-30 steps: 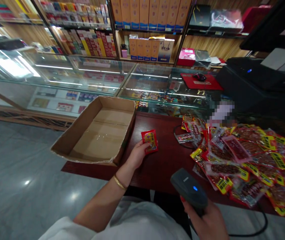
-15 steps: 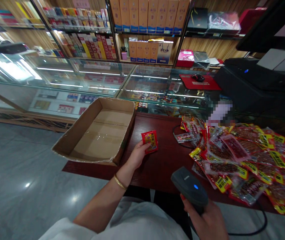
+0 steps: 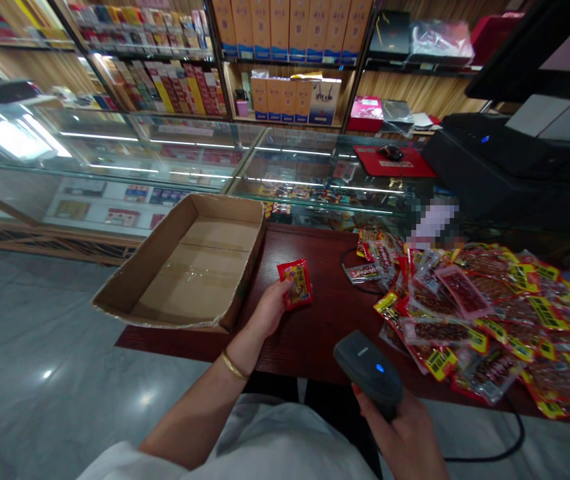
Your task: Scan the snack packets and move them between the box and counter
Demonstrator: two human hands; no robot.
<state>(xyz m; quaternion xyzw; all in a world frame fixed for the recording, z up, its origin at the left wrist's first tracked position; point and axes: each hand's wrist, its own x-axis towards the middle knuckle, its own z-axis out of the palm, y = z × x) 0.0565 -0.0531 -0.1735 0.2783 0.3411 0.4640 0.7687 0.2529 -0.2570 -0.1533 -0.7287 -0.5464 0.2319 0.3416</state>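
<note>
Pinched in my left hand (image 3: 271,308) is a small red and yellow snack packet (image 3: 297,283), held just above the dark red wooden table (image 3: 322,333). My right hand (image 3: 405,433) grips a dark grey barcode scanner (image 3: 367,371) with a lit blue light on top, its head pointing toward the packet. To the left of my left hand, an open cardboard box (image 3: 189,267) lies on the table with nothing inside but shiny bits of tape. A heap of clear, red and yellow snack packets (image 3: 465,313) spreads over the table to the right.
Behind the table runs a glass display counter (image 3: 305,157) with a red mouse pad (image 3: 399,163) and a black mouse (image 3: 391,153) on it. A black machine (image 3: 505,167) stands at the right. The scanner's cable (image 3: 512,440) loops at the lower right.
The scanner in my right hand has moved slightly left, closer to the packet. My left hand has turned the packet a little; the view has shifted slightly.
</note>
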